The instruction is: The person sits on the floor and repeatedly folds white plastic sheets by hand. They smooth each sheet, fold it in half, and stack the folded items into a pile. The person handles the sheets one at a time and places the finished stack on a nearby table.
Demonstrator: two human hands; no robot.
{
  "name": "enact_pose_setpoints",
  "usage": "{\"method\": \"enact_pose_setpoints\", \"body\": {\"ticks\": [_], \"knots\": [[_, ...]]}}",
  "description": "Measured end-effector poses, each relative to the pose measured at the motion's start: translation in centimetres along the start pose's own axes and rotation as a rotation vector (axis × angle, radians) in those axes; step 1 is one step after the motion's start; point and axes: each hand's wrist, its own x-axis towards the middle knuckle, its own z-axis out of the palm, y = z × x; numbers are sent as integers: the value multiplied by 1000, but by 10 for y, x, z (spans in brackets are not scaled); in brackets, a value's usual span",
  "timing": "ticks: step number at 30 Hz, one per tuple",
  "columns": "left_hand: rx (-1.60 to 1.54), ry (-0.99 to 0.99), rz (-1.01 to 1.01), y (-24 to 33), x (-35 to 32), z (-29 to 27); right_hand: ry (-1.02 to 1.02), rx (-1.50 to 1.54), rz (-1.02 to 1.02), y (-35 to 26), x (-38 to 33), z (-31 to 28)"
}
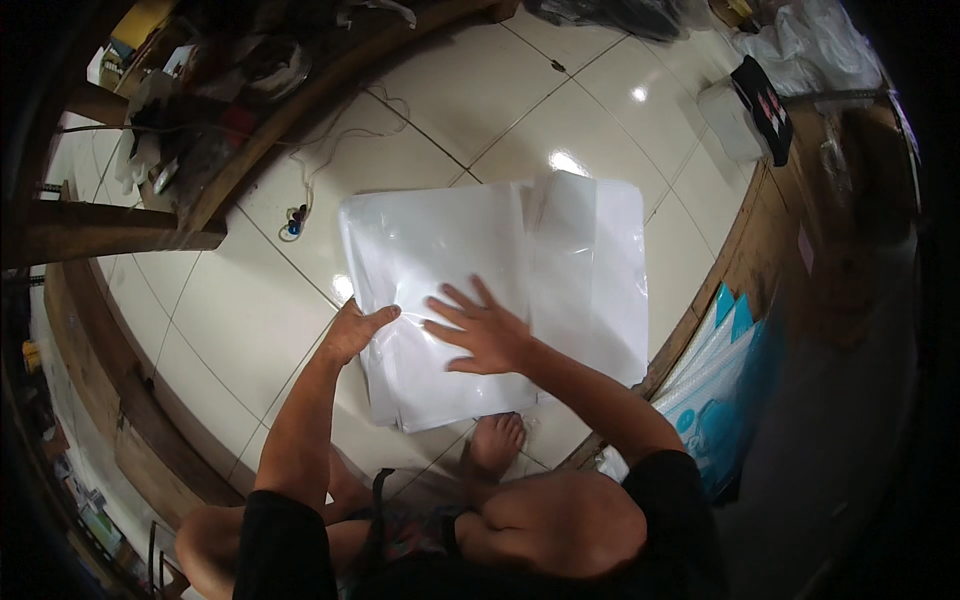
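A stack of thin, shiny clear-white plastic sheets (450,240) lies on the floor in front of me. My left hand (358,330) grips the stack's left edge, thumb pressed on top and the other fingers hidden beneath. Small creases run out from the thumb. Over the middle of the stack, my right hand (485,330) is open, palm down with fingers spread; I cannot tell whether it touches the plastic. Another strip of clear plastic (563,250) overlaps the right part of the stack, its top corner sticking out past the far edge.
My bare foot (497,445) rests by the stack's near edge. A wooden beam (290,110) crosses the far left, near a loose thin cord (305,180). Blue-and-white packages (710,390) lean at the right by a wooden board (735,235). A white container (730,118) stands far right.
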Motion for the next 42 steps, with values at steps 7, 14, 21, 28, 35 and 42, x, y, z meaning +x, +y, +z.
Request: {"method": "enact_pose_setpoints", "body": {"ticks": [7,14,21,28,35,42], "knots": [[78,20,-64,9,-5,2,-143,-184,437,57,-158,-46],[15,-4,-29,8,-6,1,406,86,1298,98,-237,-53],[53,49,-57,19,-13,8,583,-136,1342,110,-192,-22],[41,-11,-55,20,-13,6,639,-11,1300,100,-189,-43],[46,27,-25,12,-8,4,779,-161,1176,83,-171,-32],[-263,-118,-25,-17,2,-15,246,22,185,-31,26,-22]]}}
